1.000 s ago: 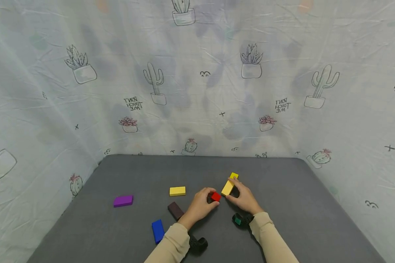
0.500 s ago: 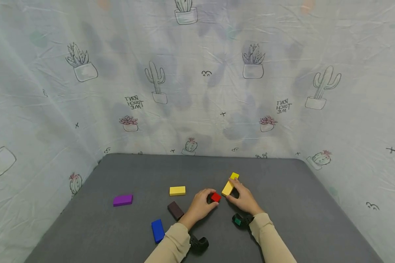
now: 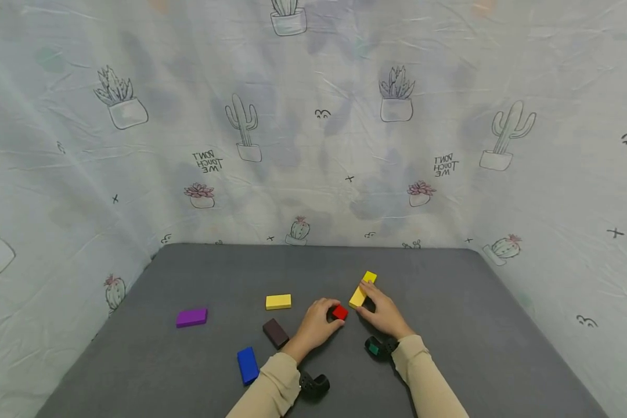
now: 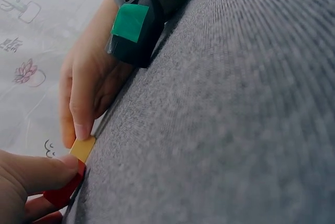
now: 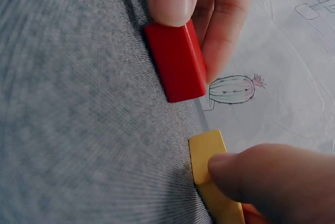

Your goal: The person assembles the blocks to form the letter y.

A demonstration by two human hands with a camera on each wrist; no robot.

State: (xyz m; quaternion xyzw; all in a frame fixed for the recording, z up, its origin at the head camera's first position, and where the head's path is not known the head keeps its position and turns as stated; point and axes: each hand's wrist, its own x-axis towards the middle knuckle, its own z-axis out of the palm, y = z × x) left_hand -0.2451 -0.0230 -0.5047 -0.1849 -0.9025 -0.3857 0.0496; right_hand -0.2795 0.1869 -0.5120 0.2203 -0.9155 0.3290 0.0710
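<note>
The left hand (image 3: 314, 328) pinches the red block (image 3: 339, 312) between thumb and fingers, right of center in the lower half of the head view. The right hand (image 3: 385, 315) grasps the slanted yellow block (image 3: 357, 298) — thumb near its lower end, fingers farther up. The two blocks sit near each other yet apart, red to the lower left. Against half a second ago, both holds look unchanged — the whole scene merely sits slightly farther left in the frame.
</note>
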